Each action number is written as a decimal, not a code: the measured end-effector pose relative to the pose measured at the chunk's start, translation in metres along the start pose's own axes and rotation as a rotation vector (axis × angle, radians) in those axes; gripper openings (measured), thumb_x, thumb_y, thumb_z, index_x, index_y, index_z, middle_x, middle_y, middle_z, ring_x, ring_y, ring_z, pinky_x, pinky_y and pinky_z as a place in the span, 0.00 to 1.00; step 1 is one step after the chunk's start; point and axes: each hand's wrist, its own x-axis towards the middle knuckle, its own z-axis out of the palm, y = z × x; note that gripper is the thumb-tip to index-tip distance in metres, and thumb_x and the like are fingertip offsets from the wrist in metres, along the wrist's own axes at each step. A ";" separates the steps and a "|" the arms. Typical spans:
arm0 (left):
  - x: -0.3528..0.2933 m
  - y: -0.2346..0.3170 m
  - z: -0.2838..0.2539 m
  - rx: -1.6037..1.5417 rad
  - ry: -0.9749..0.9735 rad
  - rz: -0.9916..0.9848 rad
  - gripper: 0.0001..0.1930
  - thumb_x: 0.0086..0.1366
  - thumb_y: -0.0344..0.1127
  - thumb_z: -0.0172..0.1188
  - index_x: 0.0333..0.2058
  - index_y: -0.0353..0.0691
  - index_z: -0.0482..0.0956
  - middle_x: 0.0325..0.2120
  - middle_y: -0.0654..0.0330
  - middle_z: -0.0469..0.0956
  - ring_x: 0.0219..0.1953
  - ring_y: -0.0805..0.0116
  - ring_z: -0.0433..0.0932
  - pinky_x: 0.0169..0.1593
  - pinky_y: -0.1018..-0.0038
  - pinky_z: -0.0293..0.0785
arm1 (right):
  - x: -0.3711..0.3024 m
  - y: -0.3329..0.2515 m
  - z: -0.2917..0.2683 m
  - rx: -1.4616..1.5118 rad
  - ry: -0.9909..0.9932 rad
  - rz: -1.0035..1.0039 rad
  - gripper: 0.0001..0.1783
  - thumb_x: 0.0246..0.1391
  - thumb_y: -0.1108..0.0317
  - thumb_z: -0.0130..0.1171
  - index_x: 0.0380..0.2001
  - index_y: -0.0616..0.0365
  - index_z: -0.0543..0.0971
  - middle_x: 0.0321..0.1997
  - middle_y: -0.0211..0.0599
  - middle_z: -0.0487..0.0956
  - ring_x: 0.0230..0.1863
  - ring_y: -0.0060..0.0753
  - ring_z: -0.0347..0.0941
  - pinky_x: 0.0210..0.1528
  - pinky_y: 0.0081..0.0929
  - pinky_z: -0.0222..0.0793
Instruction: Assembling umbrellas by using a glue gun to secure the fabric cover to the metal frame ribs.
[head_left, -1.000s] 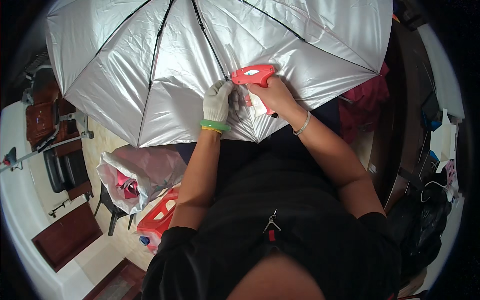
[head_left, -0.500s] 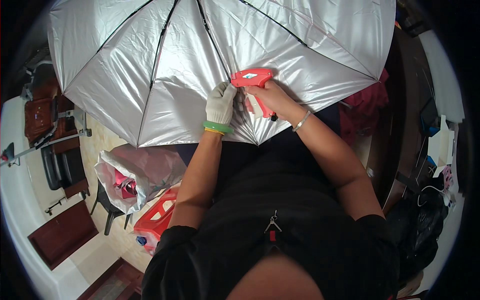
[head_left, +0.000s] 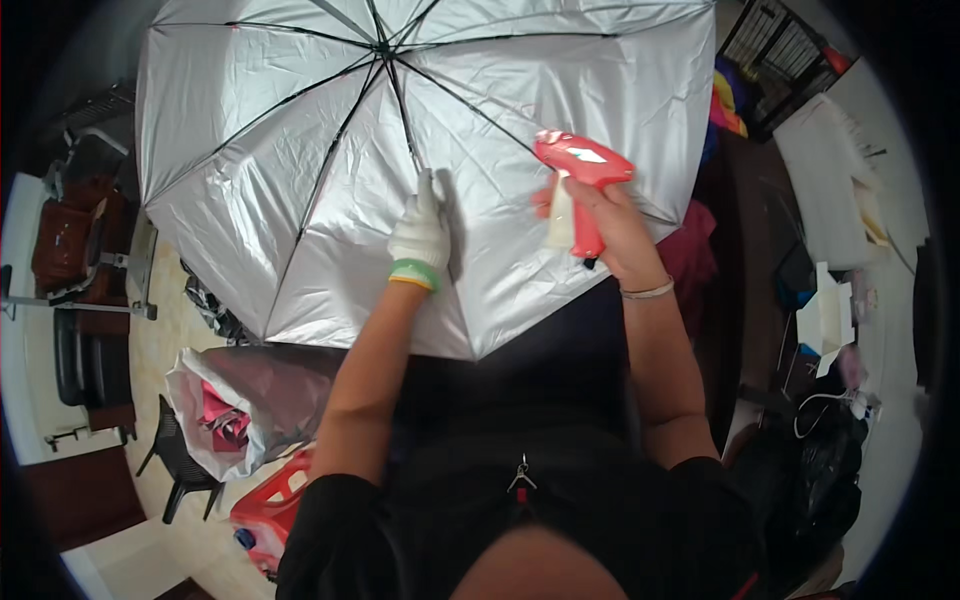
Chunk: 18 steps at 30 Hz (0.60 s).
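Observation:
A wide-open umbrella [head_left: 520, 90] with silver lining and dark metal ribs spreads before me, its inside facing up. My left hand [head_left: 420, 228], in a white knitted glove with a green and yellow cuff, rests against the lining beside one rib. Its fingers point away from me, stretched out, and part of them is hidden. To the right, my bare right hand [head_left: 610, 215] is closed round the grip of a red and white tagging gun [head_left: 585, 160]. The gun is raised over the lining, apart from my left hand, its nose pointing left.
At lower left a white sack [head_left: 250, 410] with pink cloth inside lies near a dark chair [head_left: 180, 465]. Below it stands a red plastic jug [head_left: 275, 505] with a blue cap. Black plastic bags [head_left: 815, 480] and a white open box [head_left: 828, 318] are on the right.
The tagging gun has moved right, away from my left hand and the rib. My left hand has loosened and its fingers have straightened. More of the umbrella, including its hub, shows.

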 end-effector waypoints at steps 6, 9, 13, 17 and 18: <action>0.035 -0.073 -0.088 0.447 0.074 0.120 0.27 0.67 0.38 0.44 0.65 0.54 0.53 0.40 0.54 0.74 0.32 0.55 0.80 0.31 0.59 0.77 | 0.001 -0.022 -0.027 -0.062 0.246 -0.146 0.22 0.60 0.61 0.53 0.52 0.65 0.69 0.39 0.47 0.80 0.39 0.33 0.78 0.37 0.29 0.77; 0.062 -0.135 -0.100 0.566 0.089 0.108 0.27 0.67 0.38 0.45 0.64 0.53 0.56 0.40 0.54 0.74 0.32 0.55 0.80 0.32 0.60 0.77 | 0.006 0.010 -0.027 0.021 0.237 -0.057 0.21 0.61 0.63 0.50 0.53 0.64 0.68 0.38 0.48 0.80 0.38 0.34 0.79 0.36 0.29 0.77; 0.069 -0.143 -0.075 0.471 0.239 0.117 0.26 0.65 0.42 0.50 0.62 0.52 0.60 0.42 0.54 0.74 0.34 0.52 0.80 0.35 0.58 0.77 | 0.000 0.062 -0.017 0.075 0.207 0.097 0.20 0.61 0.65 0.48 0.54 0.63 0.67 0.39 0.48 0.80 0.37 0.35 0.79 0.35 0.29 0.77; 0.044 -0.031 -0.065 0.100 0.238 -0.029 0.24 0.61 0.49 0.58 0.53 0.46 0.71 0.44 0.50 0.76 0.41 0.49 0.78 0.43 0.58 0.74 | -0.005 0.074 -0.009 0.049 0.076 0.137 0.20 0.62 0.66 0.45 0.55 0.63 0.66 0.39 0.48 0.80 0.38 0.35 0.78 0.37 0.29 0.76; 0.048 -0.023 -0.056 0.094 0.238 -0.037 0.24 0.61 0.49 0.58 0.53 0.46 0.71 0.44 0.50 0.76 0.41 0.49 0.78 0.43 0.58 0.74 | -0.005 0.075 -0.009 0.041 0.073 0.142 0.20 0.62 0.66 0.45 0.55 0.63 0.66 0.39 0.48 0.80 0.38 0.35 0.78 0.37 0.29 0.76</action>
